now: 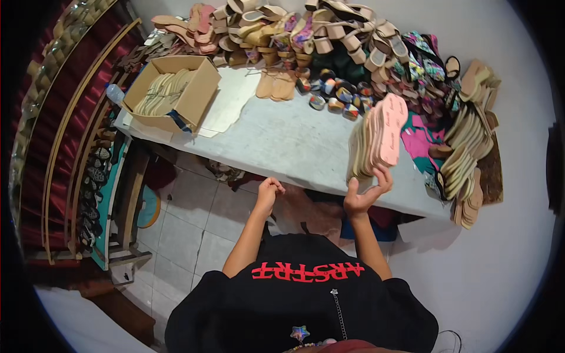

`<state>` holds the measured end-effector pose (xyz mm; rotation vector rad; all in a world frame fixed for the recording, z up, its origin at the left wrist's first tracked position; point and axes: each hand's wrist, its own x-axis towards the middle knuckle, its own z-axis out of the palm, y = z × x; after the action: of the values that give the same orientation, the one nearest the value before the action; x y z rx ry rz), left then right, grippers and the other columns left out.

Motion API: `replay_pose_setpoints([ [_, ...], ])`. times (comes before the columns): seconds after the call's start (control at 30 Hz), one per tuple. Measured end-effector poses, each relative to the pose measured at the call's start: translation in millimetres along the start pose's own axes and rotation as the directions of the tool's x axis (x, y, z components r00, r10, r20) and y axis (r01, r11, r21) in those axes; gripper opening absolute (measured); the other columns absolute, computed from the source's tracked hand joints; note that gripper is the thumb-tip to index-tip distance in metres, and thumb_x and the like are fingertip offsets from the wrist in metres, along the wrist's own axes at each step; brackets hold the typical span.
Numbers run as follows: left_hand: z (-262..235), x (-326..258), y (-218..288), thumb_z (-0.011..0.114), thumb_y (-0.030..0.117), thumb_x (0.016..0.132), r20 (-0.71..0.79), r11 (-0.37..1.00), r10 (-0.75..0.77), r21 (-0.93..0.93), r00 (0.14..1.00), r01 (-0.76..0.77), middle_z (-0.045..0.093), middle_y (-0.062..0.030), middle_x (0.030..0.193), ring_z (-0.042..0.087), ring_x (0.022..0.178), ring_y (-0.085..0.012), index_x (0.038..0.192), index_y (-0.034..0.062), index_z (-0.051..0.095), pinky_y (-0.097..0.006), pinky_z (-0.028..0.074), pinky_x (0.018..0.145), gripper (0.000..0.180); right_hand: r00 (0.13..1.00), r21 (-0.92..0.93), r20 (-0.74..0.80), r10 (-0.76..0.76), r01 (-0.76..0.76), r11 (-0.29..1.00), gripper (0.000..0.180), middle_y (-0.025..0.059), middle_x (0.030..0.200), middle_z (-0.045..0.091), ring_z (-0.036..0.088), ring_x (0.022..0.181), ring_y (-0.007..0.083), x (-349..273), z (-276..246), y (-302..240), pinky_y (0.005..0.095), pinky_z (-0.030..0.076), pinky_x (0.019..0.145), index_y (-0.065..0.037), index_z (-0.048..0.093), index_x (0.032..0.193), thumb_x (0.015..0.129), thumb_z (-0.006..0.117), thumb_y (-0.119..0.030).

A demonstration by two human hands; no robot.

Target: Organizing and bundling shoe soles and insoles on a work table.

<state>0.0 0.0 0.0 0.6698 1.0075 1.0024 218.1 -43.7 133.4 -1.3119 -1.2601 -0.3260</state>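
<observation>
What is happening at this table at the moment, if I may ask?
A person stands at a grey table, the right hand open at the near end of a stack of pink-topped soles. The left hand is loosely curled by the table's near edge. A cardboard box of beige soles sits at the left, and shoes are heaped along the back.

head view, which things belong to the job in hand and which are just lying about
Seemingly in use:
pink-topped insole stack
right hand, at the stack's near end
table, under the stack

Seemingly just lying about:
plastic bottle
pale sheets
multicoloured heel pieces
</observation>
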Motion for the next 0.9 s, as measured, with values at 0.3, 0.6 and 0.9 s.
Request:
replay_pose_setpoints([
  [0.3,-90.1,98.3,128.4,0.043,0.010,0.083,0.002,0.998,0.006,-0.059,1.000,-0.006,0.050,-0.0001,0.070,0.047,0.062,-0.0106,0.091,0.0074,0.050,-0.024,0.040,0.060,0.011,0.968,0.076,0.224,0.111,-0.131,0.989,0.038,0.0147,0.107,0.045,0.037,0.101,0.0310,33.5,187.6,-20.9,0.0400,0.024,0.091,-0.003,0.045,0.103,0.067,0.057,-0.010],
  [0.6,-123.2,164.0,177.5,0.045,0.018,0.088,0.092,0.984,-0.087,0.160,0.992,0.071,0.053,-0.0012,0.085,0.051,0.072,-0.0096,0.107,0.0089,0.049,-0.021,0.042,0.062,0.021,0.279,0.254,0.659,0.699,-0.957,0.142,0.054,0.0073,0.118,0.041,0.053,0.096,0.0225,111.6,382.9,71.6,0.0357,0.045,0.072,-0.007,0.032,0.122,0.078,0.062,-0.022],
  [0.9,-132.1,165.3,160.8,0.048,0.017,0.087,0.170,0.937,-0.322,0.199,0.931,0.288,0.055,-0.0058,0.091,0.055,0.073,-0.0110,0.111,0.0053,0.045,-0.022,0.047,0.061,0.027,0.233,0.407,0.749,0.620,-0.900,-0.153,0.029,0.0021,0.093,0.054,0.052,0.089,0.0170,136.8,436.3,91.1,0.0337,0.043,0.076,-0.006,0.050,0.106,0.085,0.054,-0.025],
])
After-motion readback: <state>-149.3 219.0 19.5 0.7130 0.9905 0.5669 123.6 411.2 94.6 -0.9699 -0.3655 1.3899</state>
